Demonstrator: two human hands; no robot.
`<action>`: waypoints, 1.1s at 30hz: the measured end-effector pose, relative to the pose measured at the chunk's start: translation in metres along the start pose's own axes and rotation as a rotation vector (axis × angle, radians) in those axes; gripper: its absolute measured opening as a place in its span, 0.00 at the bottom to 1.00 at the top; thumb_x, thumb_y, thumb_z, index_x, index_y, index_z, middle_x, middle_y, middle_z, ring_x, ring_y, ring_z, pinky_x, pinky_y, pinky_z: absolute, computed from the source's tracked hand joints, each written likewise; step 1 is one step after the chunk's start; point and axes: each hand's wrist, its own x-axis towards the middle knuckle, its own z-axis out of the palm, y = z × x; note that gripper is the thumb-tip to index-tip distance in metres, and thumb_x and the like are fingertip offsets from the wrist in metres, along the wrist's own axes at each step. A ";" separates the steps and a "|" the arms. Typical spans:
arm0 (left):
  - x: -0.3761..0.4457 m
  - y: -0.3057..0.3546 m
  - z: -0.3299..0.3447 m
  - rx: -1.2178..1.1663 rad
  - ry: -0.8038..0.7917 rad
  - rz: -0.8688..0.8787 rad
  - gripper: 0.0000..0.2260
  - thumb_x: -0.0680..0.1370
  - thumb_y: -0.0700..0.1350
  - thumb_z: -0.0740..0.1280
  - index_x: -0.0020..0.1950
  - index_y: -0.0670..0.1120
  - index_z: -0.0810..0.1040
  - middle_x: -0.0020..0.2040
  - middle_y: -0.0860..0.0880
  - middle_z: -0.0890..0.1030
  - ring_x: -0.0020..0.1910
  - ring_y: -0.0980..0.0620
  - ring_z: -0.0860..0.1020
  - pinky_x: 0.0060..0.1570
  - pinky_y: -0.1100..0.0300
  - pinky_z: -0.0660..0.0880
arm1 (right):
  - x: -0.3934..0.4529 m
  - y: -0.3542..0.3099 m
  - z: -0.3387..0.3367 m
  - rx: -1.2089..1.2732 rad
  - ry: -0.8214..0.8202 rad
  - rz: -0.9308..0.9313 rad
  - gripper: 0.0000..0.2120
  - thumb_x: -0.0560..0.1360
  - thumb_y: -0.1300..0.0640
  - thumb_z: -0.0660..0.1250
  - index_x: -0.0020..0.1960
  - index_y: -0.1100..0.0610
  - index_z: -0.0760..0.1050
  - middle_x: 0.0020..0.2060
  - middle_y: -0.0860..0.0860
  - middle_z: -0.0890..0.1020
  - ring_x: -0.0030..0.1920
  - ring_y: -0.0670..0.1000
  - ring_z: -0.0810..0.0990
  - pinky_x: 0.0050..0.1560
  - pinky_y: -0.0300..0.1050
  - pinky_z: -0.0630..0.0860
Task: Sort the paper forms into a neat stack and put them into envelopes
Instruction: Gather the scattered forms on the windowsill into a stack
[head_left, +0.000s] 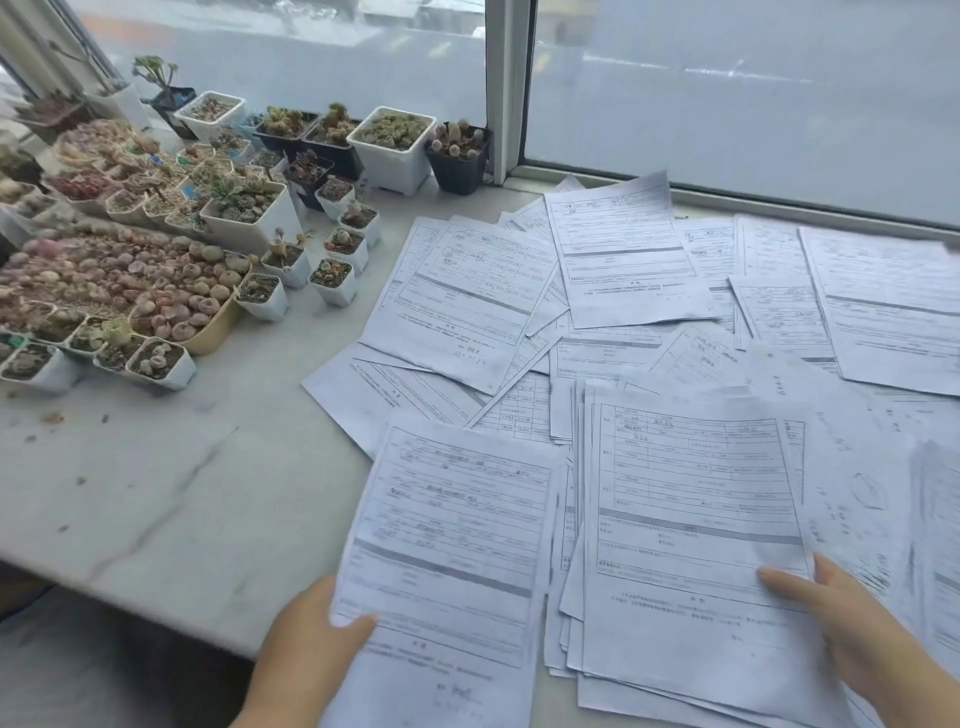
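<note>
Now left hand (311, 639) pinching one form (447, 551), right hand (836, 623) atop stack (691, 545).

Home/office windowsill nook: marble ledge (156, 493) by frosted window (727, 104), succulent pots (156, 249), scattered forms (623, 270).
</note>
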 end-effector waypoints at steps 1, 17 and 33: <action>-0.003 -0.005 -0.010 -0.036 0.000 0.025 0.13 0.71 0.41 0.74 0.42 0.59 0.75 0.43 0.54 0.82 0.50 0.47 0.80 0.43 0.58 0.71 | 0.000 0.000 0.000 0.000 -0.015 0.004 0.16 0.74 0.69 0.65 0.61 0.62 0.76 0.51 0.62 0.84 0.52 0.65 0.83 0.60 0.64 0.74; -0.011 0.119 0.100 -0.446 -0.268 0.221 0.09 0.75 0.39 0.70 0.47 0.54 0.78 0.42 0.61 0.83 0.47 0.62 0.81 0.44 0.72 0.74 | 0.002 -0.020 0.041 0.121 -0.134 0.115 0.24 0.72 0.40 0.70 0.62 0.52 0.79 0.57 0.51 0.83 0.60 0.56 0.80 0.68 0.59 0.69; 0.046 0.089 0.052 -0.048 0.126 -0.316 0.19 0.67 0.46 0.74 0.54 0.43 0.74 0.50 0.46 0.80 0.48 0.43 0.79 0.48 0.51 0.77 | 0.009 -0.015 0.008 0.012 -0.020 -0.023 0.10 0.76 0.68 0.65 0.55 0.58 0.78 0.45 0.59 0.85 0.44 0.61 0.84 0.43 0.52 0.78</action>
